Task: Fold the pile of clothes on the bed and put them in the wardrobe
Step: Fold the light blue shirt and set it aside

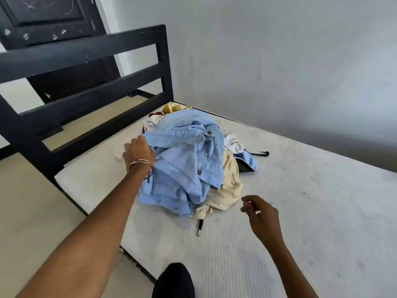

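Pale mattress (300,211) on a black bed frame (86,67), against a grey wall (279,61). Pile of clothes (193,164) heaped near the headboard end, light blue denim jacket (184,151) on top, beige garment (227,190) beneath. Left arm stretched out long, left hand (138,151) pressed to the jacket's left edge; grip not clear. Right hand (261,214) hovering beside the pile, fingers loosely curled, empty.

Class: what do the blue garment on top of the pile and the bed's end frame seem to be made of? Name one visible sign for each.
Blue garment: probably light denim or chambray, matte, judging by its stitched seams and metal snap buttons. Bed's end frame: black painted bars, likely metal or wood; pale chips show in the paint, but the base material cannot be told.
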{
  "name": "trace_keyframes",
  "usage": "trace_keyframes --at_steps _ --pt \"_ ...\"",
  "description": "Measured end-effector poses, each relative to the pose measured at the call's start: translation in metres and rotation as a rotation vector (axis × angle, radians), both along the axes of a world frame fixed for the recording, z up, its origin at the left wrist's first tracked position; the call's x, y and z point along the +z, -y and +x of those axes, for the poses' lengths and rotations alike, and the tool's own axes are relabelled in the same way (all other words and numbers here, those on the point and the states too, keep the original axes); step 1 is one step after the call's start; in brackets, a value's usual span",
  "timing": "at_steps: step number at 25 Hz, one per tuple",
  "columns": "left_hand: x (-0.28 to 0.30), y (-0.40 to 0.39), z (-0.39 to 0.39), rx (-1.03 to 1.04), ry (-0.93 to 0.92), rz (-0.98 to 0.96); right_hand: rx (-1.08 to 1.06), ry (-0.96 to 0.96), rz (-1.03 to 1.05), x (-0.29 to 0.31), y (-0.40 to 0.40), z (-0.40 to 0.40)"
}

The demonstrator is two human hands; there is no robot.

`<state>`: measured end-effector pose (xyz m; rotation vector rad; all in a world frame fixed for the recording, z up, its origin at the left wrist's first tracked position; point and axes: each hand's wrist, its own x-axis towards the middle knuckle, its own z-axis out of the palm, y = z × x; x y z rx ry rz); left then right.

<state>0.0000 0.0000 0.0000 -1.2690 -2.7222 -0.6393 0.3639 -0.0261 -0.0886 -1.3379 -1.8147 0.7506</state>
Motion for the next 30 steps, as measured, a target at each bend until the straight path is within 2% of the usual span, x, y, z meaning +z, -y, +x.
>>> trace_keyframes --at_steps 3,4,5,6,7,10,12,13,15,17,19,20,21,23,24,25,27,30 --pt "-0.017 -0.034 -0.028 -0.134 -0.435 -0.315 -0.016 0.007 -0.068 -0.029 -0.008 -0.013" --pt "-0.02 -0.04 -0.033 -0.145 -0.512 -0.425 -0.008 0.019 -0.105 -0.036 -0.004 -0.017" --pt "-0.025 -0.047 -0.038 -0.126 -0.522 -0.423 0.002 0.022 -0.114 -0.046 -0.005 -0.017" --pt "-0.026 -0.05 -0.04 -0.096 -0.518 -0.36 0.011 0.028 -0.11 -0.051 -0.005 -0.017" --pt "-0.024 -0.051 -0.036 -0.048 -0.433 -0.224 0.021 0.032 -0.117 -0.054 -0.004 -0.015" --pt "0.009 -0.048 -0.016 0.005 0.029 0.346 -0.018 0.032 -0.142 -0.045 0.003 -0.007" --pt "0.06 -0.035 0.018 -0.201 0.203 0.599 -0.092 -0.052 -0.12 -0.019 0.007 -0.003" --pt "0.089 -0.026 0.042 -0.367 0.202 0.612 -0.133 -0.13 -0.098 0.003 0.01 0.0" --pt "0.142 -0.003 0.106 -0.76 0.071 0.523 -0.128 -0.262 -0.057 0.057 0.014 0.005" --pt "0.18 0.02 0.176 -1.092 -0.061 0.471 -0.017 -0.269 0.033 0.111 0.019 0.01" --pt "0.206 0.05 0.237 -1.322 -0.149 0.442 0.05 -0.187 0.095 0.16 0.022 0.02" --pt "0.213 0.061 0.256 -1.369 -0.182 0.388 0.012 -0.191 0.106 0.178 0.021 0.03" --pt "0.217 0.068 0.268 -1.366 -0.216 0.285 -0.068 -0.225 0.138 0.196 0.024 0.045" --pt "0.214 0.074 0.276 -1.233 -0.295 -0.018 -0.211 -0.302 0.25 0.225 0.038 0.085" --pt "0.206 0.075 0.275 -1.125 -0.308 -0.151 -0.242 -0.293 0.316 0.238 0.045 0.102" --pt "0.195 0.077 0.275 -1.025 -0.276 -0.198 -0.25 -0.229 0.375 0.254 0.055 0.112" --pt "0.167 0.08 0.277 -0.891 -0.115 -0.113 -0.258 -0.095 0.428 0.281 0.076 0.121" --pt "0.137 0.087 0.28 -0.768 0.203 0.059 -0.353 -0.057 0.436 0.303 0.088 0.131"
